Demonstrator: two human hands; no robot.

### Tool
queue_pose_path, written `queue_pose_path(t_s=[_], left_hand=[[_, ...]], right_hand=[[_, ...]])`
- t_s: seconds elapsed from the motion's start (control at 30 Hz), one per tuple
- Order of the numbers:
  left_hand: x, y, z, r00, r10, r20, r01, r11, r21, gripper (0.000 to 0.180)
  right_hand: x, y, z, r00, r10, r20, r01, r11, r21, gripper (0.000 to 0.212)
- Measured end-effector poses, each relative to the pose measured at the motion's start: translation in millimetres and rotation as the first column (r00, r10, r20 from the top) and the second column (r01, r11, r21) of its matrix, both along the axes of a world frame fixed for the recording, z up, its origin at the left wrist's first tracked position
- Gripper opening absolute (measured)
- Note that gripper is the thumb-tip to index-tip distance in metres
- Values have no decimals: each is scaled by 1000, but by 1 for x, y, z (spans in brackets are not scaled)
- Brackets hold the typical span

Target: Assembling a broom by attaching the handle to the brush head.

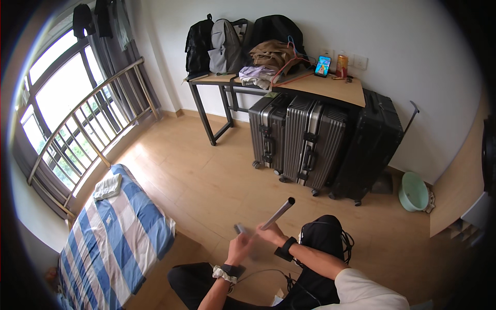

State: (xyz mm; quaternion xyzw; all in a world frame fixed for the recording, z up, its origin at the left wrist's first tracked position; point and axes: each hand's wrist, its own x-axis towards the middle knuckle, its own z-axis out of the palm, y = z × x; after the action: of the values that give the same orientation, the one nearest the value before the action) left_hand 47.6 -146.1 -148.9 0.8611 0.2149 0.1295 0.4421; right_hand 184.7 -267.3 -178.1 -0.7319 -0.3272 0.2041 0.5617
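Wearing a white sleeve [368, 288] nearest the camera; gripping a silvery tube [278, 214] in the right hand [272, 234], tilted up over the floor [206, 173] between the knees [321, 230]; cannot tell the left hand's [239, 248] grip, blurred close beside

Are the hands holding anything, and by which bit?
The right hand holds a straight grey tube, well below its black tip. Whether the left hand holds anything is too blurred to tell.

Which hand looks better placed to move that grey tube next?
Probably the right hand: the tube rises from its grip. The left hand is close by but blurred, so what it holds is unclear.
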Motion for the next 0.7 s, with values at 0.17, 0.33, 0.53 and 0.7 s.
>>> queue_pose_path(t_s=[0.17, 0.33, 0.53, 0.7], left_hand=[[3, -6, 10, 997, -13, 73, 14, 1000, -18, 21], [7, -8, 9, 997, -34, 75, 35, 999, -12, 20], [2, -3, -4, 996, -6, 86, 8, 1000, -21, 20], [10, -10, 2, 997, -28, 67, 29, 999, -18, 19]], right_hand=[[13, -19, 23, 967, -182, 178, 205, 971, -120, 21], [25, -17, 10, 903, -30, 428, 111, 980, -167, 20], [4, 0, 7, 976, 12, -217, -5, 999, 36, 24], [8, 1, -28, 899, 127, -418, -109, 992, 66, 21]])
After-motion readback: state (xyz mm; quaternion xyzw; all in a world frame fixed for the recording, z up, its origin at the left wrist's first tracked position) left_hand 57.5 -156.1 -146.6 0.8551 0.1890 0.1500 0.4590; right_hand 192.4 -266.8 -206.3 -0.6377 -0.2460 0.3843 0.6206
